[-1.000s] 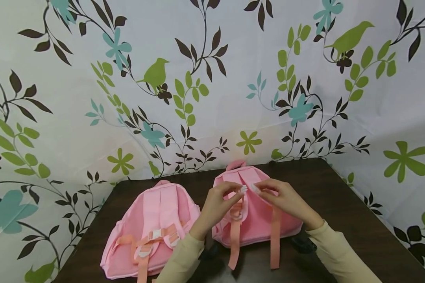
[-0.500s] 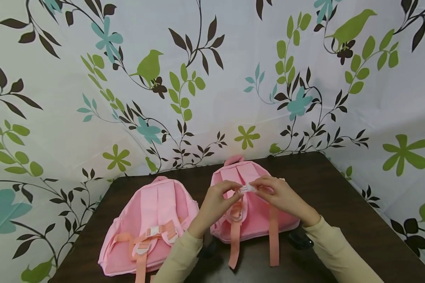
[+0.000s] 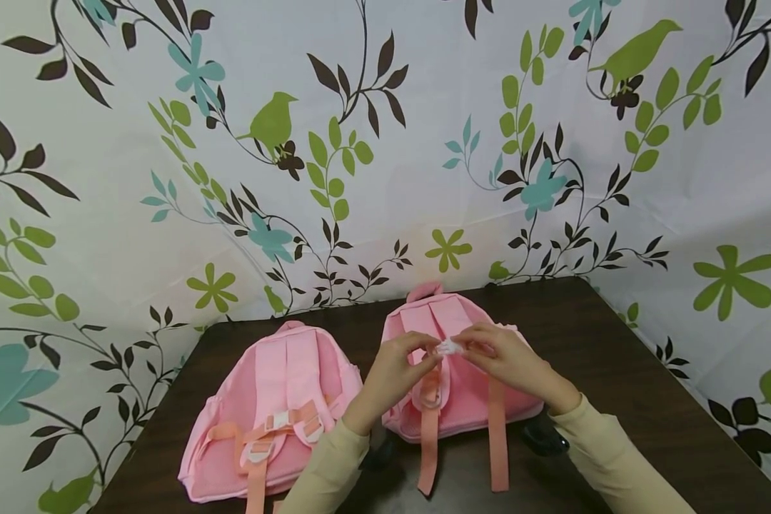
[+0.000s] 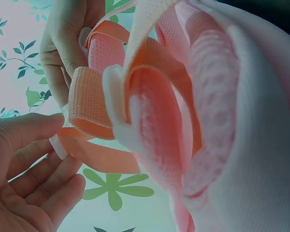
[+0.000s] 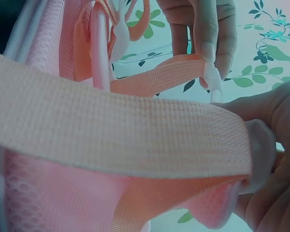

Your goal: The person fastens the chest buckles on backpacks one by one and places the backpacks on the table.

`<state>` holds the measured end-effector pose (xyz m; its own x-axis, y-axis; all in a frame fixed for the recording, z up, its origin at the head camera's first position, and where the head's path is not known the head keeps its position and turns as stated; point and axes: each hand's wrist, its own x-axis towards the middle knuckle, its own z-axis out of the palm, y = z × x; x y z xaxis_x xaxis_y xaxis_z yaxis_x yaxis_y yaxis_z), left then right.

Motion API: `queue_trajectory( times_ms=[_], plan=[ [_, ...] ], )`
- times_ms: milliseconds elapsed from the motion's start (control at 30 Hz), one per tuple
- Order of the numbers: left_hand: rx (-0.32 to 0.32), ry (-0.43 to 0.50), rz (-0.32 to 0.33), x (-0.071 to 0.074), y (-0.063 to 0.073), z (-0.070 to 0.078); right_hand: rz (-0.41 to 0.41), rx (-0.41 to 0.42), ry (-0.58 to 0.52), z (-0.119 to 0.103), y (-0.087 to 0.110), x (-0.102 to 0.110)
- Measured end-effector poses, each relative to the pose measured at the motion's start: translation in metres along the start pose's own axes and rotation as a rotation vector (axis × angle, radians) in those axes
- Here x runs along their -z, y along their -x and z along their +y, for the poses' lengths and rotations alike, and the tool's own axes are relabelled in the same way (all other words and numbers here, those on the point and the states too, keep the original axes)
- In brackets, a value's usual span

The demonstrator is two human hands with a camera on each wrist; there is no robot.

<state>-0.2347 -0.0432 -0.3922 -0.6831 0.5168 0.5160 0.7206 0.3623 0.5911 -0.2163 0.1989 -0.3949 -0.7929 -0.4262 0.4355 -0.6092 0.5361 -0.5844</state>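
In the head view, a pink backpack (image 3: 469, 417) lies with its shoulder straps facing up, and both hands meet above it. My left hand (image 3: 392, 375) pinches one end of a white plastic buckle (image 3: 448, 348) between thumb and fingers. My right hand (image 3: 509, 360) pinches the other end. From the left wrist, an orange webbing strap (image 4: 104, 157) runs from the white piece in the left fingers. From the right wrist, a white prong piece (image 5: 212, 82) points toward the wider white part (image 5: 261, 152) in the right hand. Whether the halves are clicked together, I cannot tell.
A second pink backpack (image 3: 238, 400) lies to the left; its white chest buckle (image 3: 281, 420) and orange straps show. Both bags are on a dark brown table (image 3: 623, 371). A black object (image 3: 545, 439) sits by the right bag. Behind hangs a patterned cloth (image 3: 411, 200).
A second ago the fingertips were slightly apart; the two hands have drawn together, and the white buckle ends now meet. The head view has tilted down a little.
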Motion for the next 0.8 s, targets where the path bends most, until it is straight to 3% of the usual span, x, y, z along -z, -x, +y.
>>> queue_trajectory(
  times_ms=[300, 633, 800],
  plan=[
    [0.027, -0.022, -0.031, -0.003, 0.002, -0.001, -0.011, 0.038, -0.009, 0.001, 0.000, -0.002],
    [-0.025, -0.053, 0.000, -0.008, 0.002, -0.004, -0.003, 0.093, -0.023, 0.004, 0.000, -0.004],
    [-0.040, -0.042, 0.012, -0.012, 0.004, -0.005, -0.025, 0.067, -0.020, 0.003, 0.001, -0.004]
  ],
)
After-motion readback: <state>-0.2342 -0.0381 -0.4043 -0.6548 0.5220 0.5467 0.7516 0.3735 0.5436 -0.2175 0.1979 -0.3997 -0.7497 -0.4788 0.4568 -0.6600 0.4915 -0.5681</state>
